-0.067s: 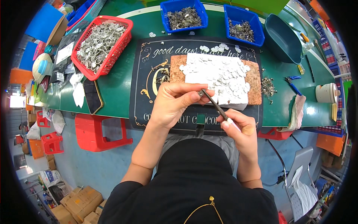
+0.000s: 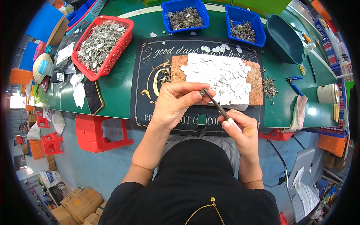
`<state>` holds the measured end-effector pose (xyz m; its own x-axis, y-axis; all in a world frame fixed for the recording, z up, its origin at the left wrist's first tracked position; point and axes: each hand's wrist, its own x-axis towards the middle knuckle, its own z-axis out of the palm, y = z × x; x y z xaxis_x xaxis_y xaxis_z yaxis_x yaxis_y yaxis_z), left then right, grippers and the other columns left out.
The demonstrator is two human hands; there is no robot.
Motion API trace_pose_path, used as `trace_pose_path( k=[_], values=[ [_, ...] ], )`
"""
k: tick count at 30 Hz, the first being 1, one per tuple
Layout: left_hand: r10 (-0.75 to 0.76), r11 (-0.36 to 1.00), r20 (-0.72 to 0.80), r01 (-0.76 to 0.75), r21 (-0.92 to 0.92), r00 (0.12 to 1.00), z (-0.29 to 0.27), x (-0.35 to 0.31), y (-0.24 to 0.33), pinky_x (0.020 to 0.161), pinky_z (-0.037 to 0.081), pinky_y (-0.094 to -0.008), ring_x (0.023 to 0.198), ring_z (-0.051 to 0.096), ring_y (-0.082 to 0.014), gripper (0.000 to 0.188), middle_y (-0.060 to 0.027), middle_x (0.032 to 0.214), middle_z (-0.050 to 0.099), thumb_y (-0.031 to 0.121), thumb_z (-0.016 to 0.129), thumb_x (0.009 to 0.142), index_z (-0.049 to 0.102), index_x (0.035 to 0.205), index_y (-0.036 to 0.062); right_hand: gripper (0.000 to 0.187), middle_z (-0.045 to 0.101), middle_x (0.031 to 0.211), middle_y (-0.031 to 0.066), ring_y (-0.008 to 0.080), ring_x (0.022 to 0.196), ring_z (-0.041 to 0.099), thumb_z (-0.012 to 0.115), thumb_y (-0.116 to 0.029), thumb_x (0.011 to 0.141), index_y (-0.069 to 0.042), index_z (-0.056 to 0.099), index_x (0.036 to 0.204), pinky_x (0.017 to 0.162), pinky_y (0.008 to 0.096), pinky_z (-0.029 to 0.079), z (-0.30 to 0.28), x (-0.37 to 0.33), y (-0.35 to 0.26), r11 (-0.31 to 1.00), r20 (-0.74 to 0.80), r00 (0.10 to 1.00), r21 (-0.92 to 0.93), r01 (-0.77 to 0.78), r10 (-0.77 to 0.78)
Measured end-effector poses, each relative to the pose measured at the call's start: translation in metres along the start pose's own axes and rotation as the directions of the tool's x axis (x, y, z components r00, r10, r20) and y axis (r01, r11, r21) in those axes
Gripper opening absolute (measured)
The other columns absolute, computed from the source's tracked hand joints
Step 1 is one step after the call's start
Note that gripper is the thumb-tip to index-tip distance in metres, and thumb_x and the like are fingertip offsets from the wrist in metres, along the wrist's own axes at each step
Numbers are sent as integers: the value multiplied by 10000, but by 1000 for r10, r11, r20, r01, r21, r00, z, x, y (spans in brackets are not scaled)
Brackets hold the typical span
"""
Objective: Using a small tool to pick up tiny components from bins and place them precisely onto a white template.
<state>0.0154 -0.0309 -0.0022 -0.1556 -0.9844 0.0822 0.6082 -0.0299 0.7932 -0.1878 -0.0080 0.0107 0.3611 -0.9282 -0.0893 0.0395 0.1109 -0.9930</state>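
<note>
Hold the slender dark tool (image 2: 216, 102) steady between your left hand (image 2: 171, 103), fingers pinched closed at its far end, and your right hand (image 2: 244, 130), fingers closed around its near end.

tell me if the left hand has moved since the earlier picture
No, the left hand shows no visible shift in any direction against the white block.
</note>
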Motion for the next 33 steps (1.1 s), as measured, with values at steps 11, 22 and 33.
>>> trace_pose_path(
  k=[11, 22, 33],
  values=[
    [87, 996, -121, -84, 27, 989, 5, -4, -4, 750, 522, -297, 822, 642, -207, 210, -190, 902, 650, 38, 619, 821, 608, 1007, -59, 229, 529, 731, 140, 247, 583, 514, 600, 70, 723, 55, 567, 949, 537, 312, 411, 21, 8, 10, 640, -11, 850, -664, 387, -526],
    [467, 663, -380, -33, 747, 798, -26, -8, 30, 790, 489, -250, 869, 628, -163, 200, -148, 925, 656, 36, 592, 847, 616, 1015, -70, 209, 506, 744, 61, 135, 610, 462, 653, 2, 720, 30, 569, 910, 540, 225, 361, 13, 15, -1, 690, -102, 863, -649, 320, -495],
    [603, 28, -14, -4, 1000, 797, -22, 2, 39, 790, 412, -314, 871, 527, -227, 164, -66, 896, 635, 60, 629, 771, 679, 927, 52, 230, 572, 767, 91, 165, 643, 561, 689, -57, 671, 8, 609, 876, 555, 251, 434, -4, 2, -20, 813, -87, 904, -479, 331, -419]
  ],
)
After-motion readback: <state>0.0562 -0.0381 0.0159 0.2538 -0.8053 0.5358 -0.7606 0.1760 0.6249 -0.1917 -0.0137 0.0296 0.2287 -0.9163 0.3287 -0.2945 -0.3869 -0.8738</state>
